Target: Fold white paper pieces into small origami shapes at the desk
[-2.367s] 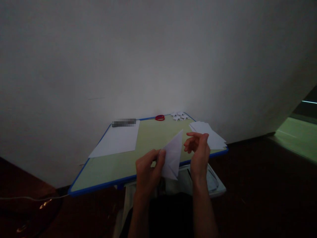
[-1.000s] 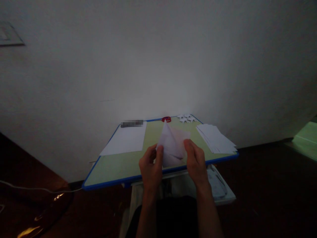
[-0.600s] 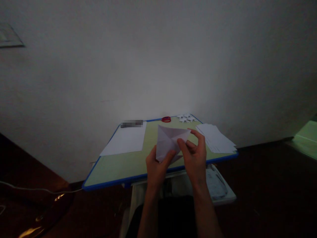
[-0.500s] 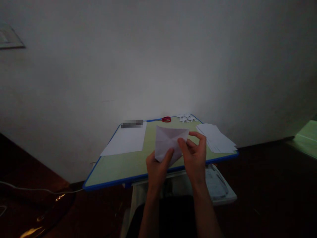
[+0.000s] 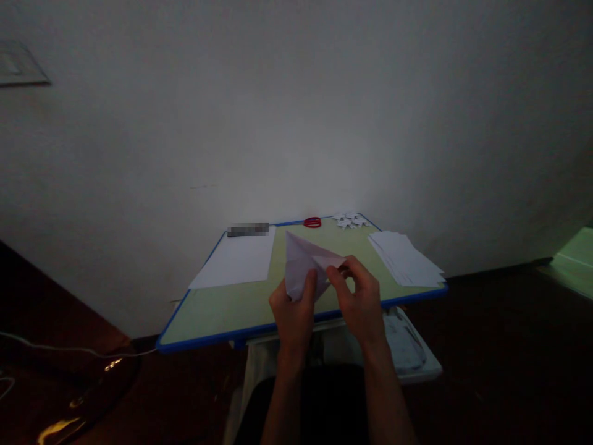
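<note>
A folded sheet of white paper is held up above the near part of the table, its creases meeting near the middle. My left hand is closed on its lower left part, thumb lying on the front face. With thumb and fingers, my right hand pinches the paper's right corner, where a flap is bent over. Both hands are over the table's front edge. The fingers behind the paper are partly hidden.
The pale table has a blue rim. On it lie white sheets at the left, a stack of paper at the right, red-handled scissors and several small folded paper pieces at the back. A wall stands behind.
The paper's right side has been folded inward and its outline is now narrower and more pointed. My right hand has closed its fingers on the corner and moved slightly left.
</note>
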A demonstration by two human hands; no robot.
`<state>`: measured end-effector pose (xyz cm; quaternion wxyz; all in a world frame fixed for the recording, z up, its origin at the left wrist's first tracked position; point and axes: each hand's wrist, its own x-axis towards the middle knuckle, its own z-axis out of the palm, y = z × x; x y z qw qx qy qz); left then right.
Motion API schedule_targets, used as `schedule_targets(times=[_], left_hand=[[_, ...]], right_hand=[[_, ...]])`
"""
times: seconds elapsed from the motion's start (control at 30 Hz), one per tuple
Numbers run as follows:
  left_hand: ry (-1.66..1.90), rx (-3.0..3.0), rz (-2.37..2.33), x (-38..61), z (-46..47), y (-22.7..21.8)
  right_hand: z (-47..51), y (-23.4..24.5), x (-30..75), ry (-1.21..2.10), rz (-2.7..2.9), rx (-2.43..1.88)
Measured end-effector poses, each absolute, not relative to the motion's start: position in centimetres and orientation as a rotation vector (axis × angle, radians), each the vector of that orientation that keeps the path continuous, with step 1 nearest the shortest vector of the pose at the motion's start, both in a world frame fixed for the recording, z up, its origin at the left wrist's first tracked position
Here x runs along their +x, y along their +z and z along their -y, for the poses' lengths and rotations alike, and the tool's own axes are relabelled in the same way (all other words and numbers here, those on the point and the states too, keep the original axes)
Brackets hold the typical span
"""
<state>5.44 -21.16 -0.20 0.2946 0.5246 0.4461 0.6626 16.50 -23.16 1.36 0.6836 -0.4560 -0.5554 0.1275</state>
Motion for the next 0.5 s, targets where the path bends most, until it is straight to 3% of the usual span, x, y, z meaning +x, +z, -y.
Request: schedule_targets(times=[0.3, 0.5], left_hand=[[1.766, 1.438, -1.091, 5.05, 21.32, 0.21], [1.742, 1.447, -1.092, 4.57, 21.5, 0.51]], right_hand=[[23.68, 1.68, 15.91, 0.418, 1.228, -1.06], [23.84, 1.77, 16.36, 0.317, 1.329, -1.043]])
